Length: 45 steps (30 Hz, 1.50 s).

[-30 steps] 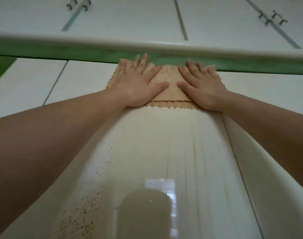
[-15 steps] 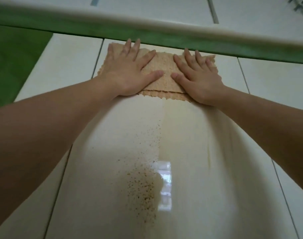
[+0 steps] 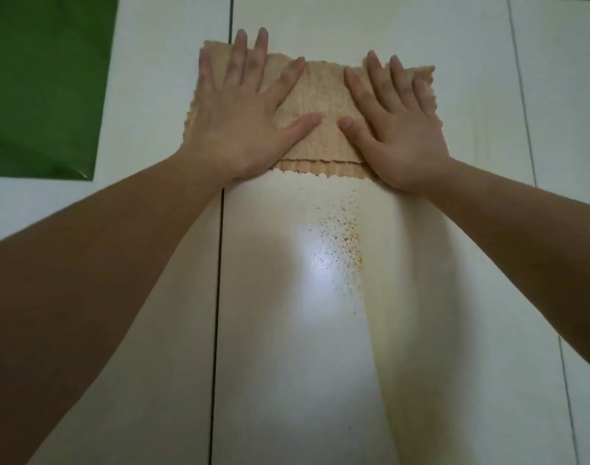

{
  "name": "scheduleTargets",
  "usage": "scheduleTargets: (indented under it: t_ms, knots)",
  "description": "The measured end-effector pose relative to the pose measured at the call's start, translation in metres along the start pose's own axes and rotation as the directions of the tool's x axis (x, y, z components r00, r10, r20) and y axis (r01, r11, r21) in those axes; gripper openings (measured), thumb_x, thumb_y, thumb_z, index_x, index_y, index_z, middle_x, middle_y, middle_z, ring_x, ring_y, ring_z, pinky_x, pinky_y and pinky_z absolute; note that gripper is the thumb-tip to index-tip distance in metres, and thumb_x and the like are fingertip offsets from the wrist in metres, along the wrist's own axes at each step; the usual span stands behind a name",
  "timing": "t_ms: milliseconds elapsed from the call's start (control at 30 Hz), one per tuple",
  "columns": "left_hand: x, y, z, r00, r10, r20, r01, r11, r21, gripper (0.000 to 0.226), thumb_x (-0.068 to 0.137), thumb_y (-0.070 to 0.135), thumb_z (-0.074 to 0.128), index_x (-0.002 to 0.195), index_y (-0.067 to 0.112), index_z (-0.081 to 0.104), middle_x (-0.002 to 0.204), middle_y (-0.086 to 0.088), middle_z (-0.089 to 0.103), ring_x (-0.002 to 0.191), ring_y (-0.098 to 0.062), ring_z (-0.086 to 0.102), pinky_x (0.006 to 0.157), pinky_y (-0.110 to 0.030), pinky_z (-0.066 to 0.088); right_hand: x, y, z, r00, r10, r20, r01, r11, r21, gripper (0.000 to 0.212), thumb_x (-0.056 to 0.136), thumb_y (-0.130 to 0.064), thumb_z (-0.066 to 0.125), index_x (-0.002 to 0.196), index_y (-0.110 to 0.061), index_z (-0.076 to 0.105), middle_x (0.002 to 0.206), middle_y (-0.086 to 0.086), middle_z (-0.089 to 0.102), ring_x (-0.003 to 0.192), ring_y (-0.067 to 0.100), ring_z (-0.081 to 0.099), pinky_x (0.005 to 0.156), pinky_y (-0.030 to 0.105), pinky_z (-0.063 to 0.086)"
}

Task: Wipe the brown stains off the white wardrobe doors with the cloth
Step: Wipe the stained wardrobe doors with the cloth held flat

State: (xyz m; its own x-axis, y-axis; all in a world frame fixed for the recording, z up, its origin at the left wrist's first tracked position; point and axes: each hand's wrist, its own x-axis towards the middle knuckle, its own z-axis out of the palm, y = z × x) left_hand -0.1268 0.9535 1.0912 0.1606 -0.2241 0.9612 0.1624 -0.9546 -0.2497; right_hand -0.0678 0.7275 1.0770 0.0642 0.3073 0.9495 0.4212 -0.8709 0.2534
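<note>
A tan, ribbed cloth (image 3: pixel 324 95) lies folded flat against the white wardrobe door (image 3: pixel 287 364). My left hand (image 3: pixel 243 115) presses on its left half with fingers spread. On the right half, my right hand (image 3: pixel 397 129) presses the same way, thumbs nearly meeting. Just below the cloth's scalloped lower edge, a patch of brown speckled stains (image 3: pixel 340 243) runs down the door beside a bright glare. A faint yellowish streak (image 3: pixel 381 330) continues downward from the speckles.
A dark gap (image 3: pixel 218 313) separates this door from the neighbouring one on the left, and a thinner seam (image 3: pixel 522 95) runs at the right. A green surface (image 3: pixel 45 78) fills the upper left corner.
Both hands and the cloth have slid down the door toward the speckled stains. The view has tilted down, so the green band and rail above are gone from sight.
</note>
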Motion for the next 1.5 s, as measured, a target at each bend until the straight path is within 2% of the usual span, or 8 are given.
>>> scheduleTargets:
  t_ms: [300, 500, 633, 967, 1267, 1500]
  knots:
    - [-0.072, 0.011, 0.009, 0.999, 0.003, -0.045, -0.003, 1.0, -0.008, 0.083, 0.09, 0.085, 0.007, 0.16, 0.041, 0.002, 0.171, -0.011, -0.007, 0.158, -0.031, -0.008, 0.122, -0.066, 0.001, -0.067, -0.023, 0.016, 0.998, -0.032, -0.047, 0.031, 0.999, -0.026, 0.067, 0.108, -0.058, 0.022, 0.167, -0.029, 0.007, 0.176, 0.004, -0.001, 0.162, 0.029, -0.005, 0.13, 0.052, -0.003]
    - [-0.115, 0.026, 0.009, 1.0, 0.015, -0.011, -0.015, 0.999, -0.038, 0.083, 0.091, 0.083, 0.011, 0.161, 0.039, 0.006, 0.171, -0.014, 0.003, 0.157, -0.035, 0.001, 0.121, -0.068, 0.004, -0.118, -0.037, 0.026, 0.998, 0.004, -0.058, -0.006, 0.999, -0.038, 0.067, 0.109, -0.056, 0.024, 0.167, -0.025, 0.009, 0.175, 0.01, 0.003, 0.162, 0.034, -0.001, 0.13, 0.054, 0.001]
    - [-0.155, 0.036, 0.008, 0.999, 0.029, 0.03, -0.027, 0.997, -0.067, 0.082, 0.092, 0.081, 0.016, 0.161, 0.038, 0.005, 0.171, -0.014, -0.002, 0.157, -0.037, -0.002, 0.12, -0.07, 0.004, -0.158, -0.05, 0.033, 0.998, 0.013, -0.057, -0.015, 0.999, -0.039, 0.067, 0.109, -0.052, 0.028, 0.167, -0.022, 0.012, 0.175, 0.013, 0.006, 0.161, 0.035, 0.002, 0.13, 0.056, 0.003]
    - [-0.315, 0.07, 0.016, 0.987, -0.011, 0.157, 0.021, 0.998, -0.06, 0.082, 0.095, 0.079, 0.02, 0.161, 0.036, -0.003, 0.17, -0.016, -0.007, 0.157, -0.038, -0.006, 0.121, -0.069, 0.003, -0.302, -0.097, 0.056, 1.0, -0.019, -0.023, 0.018, 0.999, -0.051, 0.068, 0.107, -0.054, 0.026, 0.166, -0.019, 0.022, 0.173, 0.016, 0.015, 0.16, 0.037, 0.01, 0.129, 0.058, 0.009]
    - [-0.463, 0.116, 0.039, 0.99, -0.021, 0.14, 0.025, 0.999, -0.029, 0.08, 0.096, 0.076, 0.028, 0.162, 0.035, 0.007, 0.169, -0.018, 0.003, 0.156, -0.04, 0.002, 0.121, -0.069, 0.003, -0.448, -0.127, 0.085, 0.999, -0.042, -0.018, 0.041, 0.998, -0.041, 0.067, 0.107, -0.052, 0.033, 0.165, -0.02, 0.024, 0.171, 0.017, 0.019, 0.159, 0.039, 0.014, 0.129, 0.057, 0.011]
    - [-0.537, 0.153, 0.05, 0.989, -0.014, 0.148, 0.016, 1.0, -0.013, 0.081, 0.096, 0.076, 0.029, 0.162, 0.033, 0.011, 0.169, -0.019, 0.006, 0.156, -0.041, 0.004, 0.119, -0.071, 0.005, -0.535, -0.132, 0.1, 0.999, -0.017, -0.036, 0.017, 1.0, -0.019, 0.067, 0.106, -0.052, 0.034, 0.164, -0.018, 0.027, 0.171, 0.017, 0.02, 0.159, 0.038, 0.015, 0.129, 0.057, 0.012]
